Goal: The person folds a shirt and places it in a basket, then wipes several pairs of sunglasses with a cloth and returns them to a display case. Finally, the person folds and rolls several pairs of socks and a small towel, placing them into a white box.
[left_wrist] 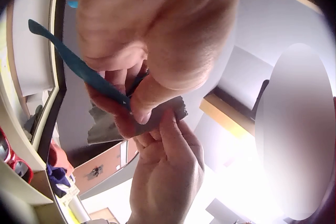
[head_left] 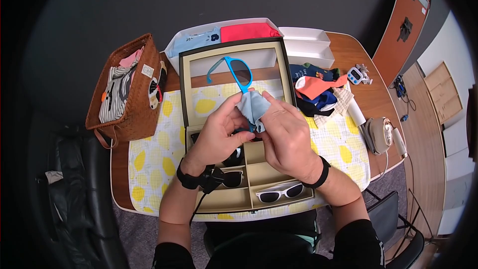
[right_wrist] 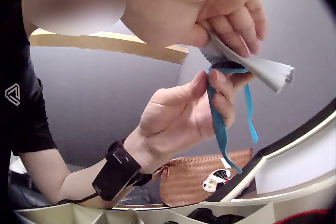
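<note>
Blue-framed sunglasses (head_left: 241,73) with dark lenses are held up over a compartmented eyewear box (head_left: 271,173). My left hand (head_left: 218,132) grips them at one end of the frame, thumb and fingers near the hinge, as the right wrist view shows. In my right hand (head_left: 288,137) a light grey-blue cloth (head_left: 254,104) is pinched around the lens nearer me, covering it. The other lens stands uncovered, pointing away. Both temple arms (right_wrist: 218,119) are unfolded. Below the hands, white sunglasses (head_left: 280,193) and a dark-lensed pair (head_left: 232,179) lie in separate compartments.
The box's windowed lid (head_left: 186,89) stands raised behind the hands. To the left is a brown woven basket (head_left: 134,102) of clothes. White trays (head_left: 313,35) stand at the back. Socks (head_left: 321,87), a small timer (head_left: 354,75) and a corded beige device (head_left: 379,132) lie right.
</note>
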The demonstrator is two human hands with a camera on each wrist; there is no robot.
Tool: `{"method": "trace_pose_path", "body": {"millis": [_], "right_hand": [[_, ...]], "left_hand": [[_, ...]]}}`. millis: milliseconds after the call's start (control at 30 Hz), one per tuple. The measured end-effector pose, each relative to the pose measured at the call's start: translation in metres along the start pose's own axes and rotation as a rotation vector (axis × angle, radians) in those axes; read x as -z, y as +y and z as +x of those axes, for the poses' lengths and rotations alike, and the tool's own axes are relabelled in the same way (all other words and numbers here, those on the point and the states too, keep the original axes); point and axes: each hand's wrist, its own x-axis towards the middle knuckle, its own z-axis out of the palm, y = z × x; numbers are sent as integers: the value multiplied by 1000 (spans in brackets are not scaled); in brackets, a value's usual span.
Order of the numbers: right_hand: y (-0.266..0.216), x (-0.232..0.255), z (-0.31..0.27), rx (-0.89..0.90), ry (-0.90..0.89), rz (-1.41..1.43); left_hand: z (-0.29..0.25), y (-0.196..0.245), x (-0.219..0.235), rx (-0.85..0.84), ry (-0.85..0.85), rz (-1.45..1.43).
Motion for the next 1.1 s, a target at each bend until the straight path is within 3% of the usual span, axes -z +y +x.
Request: {"method": "trace_pose_path", "body": {"millis": [133,233,300,433,500,633,833,1100], "right_hand": [[-3,-2,2,8,10,16],[-5,-3,3,110,43,36],[-6,-4,2,133,-3,49],[0,-3,1,130,-28,84],[0,-3,1,23,6,145],[-2,-4,0,2,16,159],[-17,-1,1,110,-39,174],[-1,-3,-3,-36,16,166]], "left_hand": [[2,5,-1,-24,9,-18],[4,13,-5,-37,1,7],[4,10,-2,-98,12,149],[3,11,-2,-117,9,144],[0,11,-3,-19,-5,-58],[1,10,-3,-16,-19,-68],[3,15,-5,-169,63,183],[0,13,-4,-84,-27,-79]]}}
